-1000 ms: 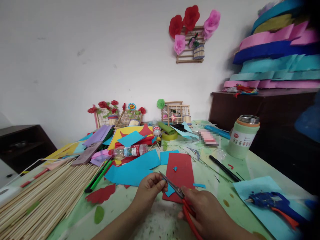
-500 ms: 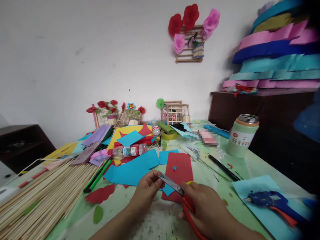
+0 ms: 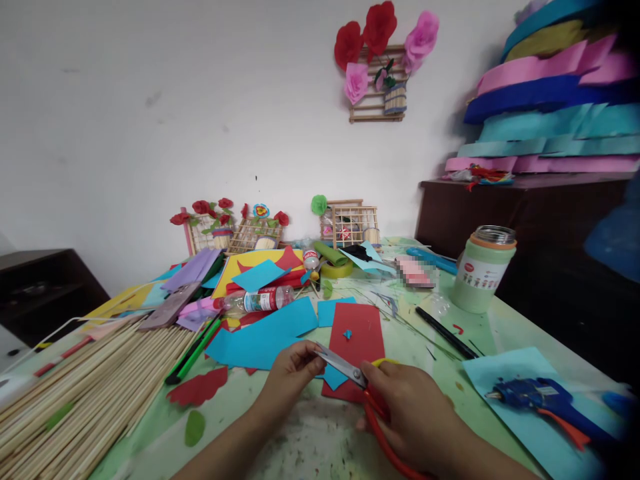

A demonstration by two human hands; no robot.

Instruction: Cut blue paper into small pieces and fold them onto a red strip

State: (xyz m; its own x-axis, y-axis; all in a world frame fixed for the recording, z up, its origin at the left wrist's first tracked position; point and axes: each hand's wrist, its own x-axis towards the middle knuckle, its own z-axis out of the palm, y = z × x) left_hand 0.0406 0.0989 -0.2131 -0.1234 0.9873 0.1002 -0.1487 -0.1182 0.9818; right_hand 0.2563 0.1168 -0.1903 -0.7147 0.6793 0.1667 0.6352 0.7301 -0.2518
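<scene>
My right hand (image 3: 407, 410) is wrapped round the red handles of a pair of scissors (image 3: 353, 371), whose blades point up and left. At the blade tips, the fingers of my left hand (image 3: 295, 370) are pinched together; what they hold, if anything, is too small to make out. Beneath the blades lies a red sheet (image 3: 356, 330) with a small blue scrap (image 3: 347, 335) on it. Blue paper (image 3: 263, 340) spreads just beyond my left hand, and a torn red piece (image 3: 197, 387) lies to its left.
Bamboo sticks (image 3: 95, 380) cover the table's left side, beside a green cutter (image 3: 195, 350). A plastic bottle (image 3: 257, 300) lies at the middle. On the right are a black pen (image 3: 445, 333), a green jar (image 3: 483, 273) and a blue glue gun (image 3: 540, 395) on light blue paper.
The view has shifted very slightly. Both hands and the scissors keep nearly the same pose, and a little more yellow shows behind my right hand.
</scene>
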